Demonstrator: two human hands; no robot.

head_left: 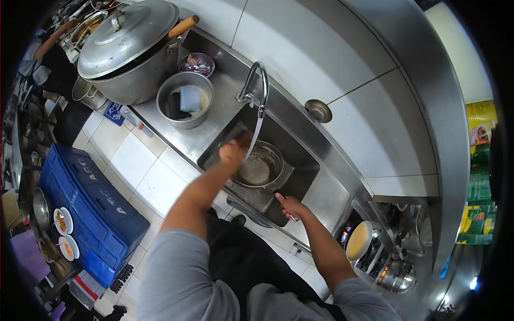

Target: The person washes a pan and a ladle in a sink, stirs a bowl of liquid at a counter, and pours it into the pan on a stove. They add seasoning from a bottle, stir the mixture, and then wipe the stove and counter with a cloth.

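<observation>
A metal pan point(254, 170) with a pale, wet-looking inside is in the sink point(308, 184). Water runs into it from the curved faucet point(263, 80). My left hand point(233, 153) is at the pan's left rim, its fingers smeared by motion, so what they hold, if anything, does not show. At the pan's lower right, my right hand point(289, 206) is closed around the pan handle point(277, 195).
Left of the sink stand a round pot point(184, 122) with cloths in it, a small bowl point(208, 58) and a large lidded pot point(126, 85). A blue cooler point(88, 203) is at left, a pan with yellow contents point(358, 241) at right. Another person's arm point(51, 43) shows upper left.
</observation>
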